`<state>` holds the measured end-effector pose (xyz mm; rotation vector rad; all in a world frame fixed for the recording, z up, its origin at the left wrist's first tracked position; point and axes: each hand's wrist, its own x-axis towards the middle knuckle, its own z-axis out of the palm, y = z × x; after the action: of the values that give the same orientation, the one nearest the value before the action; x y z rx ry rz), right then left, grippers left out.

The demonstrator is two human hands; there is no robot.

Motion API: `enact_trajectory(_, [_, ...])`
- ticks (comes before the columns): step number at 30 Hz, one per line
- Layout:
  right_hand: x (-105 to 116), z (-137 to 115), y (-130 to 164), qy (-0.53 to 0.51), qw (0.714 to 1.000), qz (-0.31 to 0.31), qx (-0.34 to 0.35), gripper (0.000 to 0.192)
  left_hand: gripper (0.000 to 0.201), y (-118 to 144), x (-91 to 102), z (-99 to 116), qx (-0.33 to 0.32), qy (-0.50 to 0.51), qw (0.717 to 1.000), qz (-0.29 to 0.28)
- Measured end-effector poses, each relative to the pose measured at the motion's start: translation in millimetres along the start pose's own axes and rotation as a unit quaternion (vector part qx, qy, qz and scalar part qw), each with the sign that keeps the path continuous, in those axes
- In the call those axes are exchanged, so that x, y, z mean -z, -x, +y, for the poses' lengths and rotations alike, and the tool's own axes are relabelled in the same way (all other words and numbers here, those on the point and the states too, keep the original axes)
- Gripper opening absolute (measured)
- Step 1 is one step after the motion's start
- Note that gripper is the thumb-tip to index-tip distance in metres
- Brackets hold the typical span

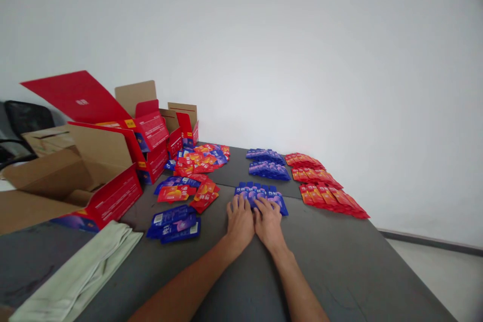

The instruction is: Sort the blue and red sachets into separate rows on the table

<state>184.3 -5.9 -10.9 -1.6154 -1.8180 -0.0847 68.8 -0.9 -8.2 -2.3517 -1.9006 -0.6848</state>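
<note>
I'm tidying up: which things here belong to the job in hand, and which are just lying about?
Likely in use:
blue packets under left hand and right hand
blue rows, red rows
loose mixed packets
open boxes, probably

Likely lying about:
folded cloth
black chair

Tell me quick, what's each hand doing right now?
Left hand: open, fairly flat, touching the blue pouches.
Right hand: open, fairly flat, touching the same blue pouches.

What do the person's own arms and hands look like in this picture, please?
The left hand and right hand are both bare, without gloves. The forearms are uncovered too, with no sleeve, watch or bracelet in view. I can make out no ring on the fingers.
</note>
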Motion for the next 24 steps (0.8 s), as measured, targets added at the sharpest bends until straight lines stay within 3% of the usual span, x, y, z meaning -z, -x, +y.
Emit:
enact_trajectory(9, [-18.1,-69.2,0.5,-0.072,0.989,-0.09,0.096,0.036,0.042,20.5,29.3,-70.7,0.049,-0.054,0.997,0.029])
enact_trajectory(16, [-31.8,-126.6,-5.2,-0.105,0.972,-0.141,0.157,0.033,0.04,36.4,51.2,-116.0,0.13,-0.104,0.985,0.052])
enact_trajectory(20, [-43.5,-147.7,-0.1,-0.113,0.972,-0.148,0.142,0.033,0.036,42.2,52.9,-133.7,0.151,-0.096,0.984,0.021])
enact_trajectory(24, [-46.2,-153.1,4.6,-0.116,0.97,-0.164,0.138,0.036,0.029,41.8,58.8,-138.9,0.162,-0.052,0.985,0.008])
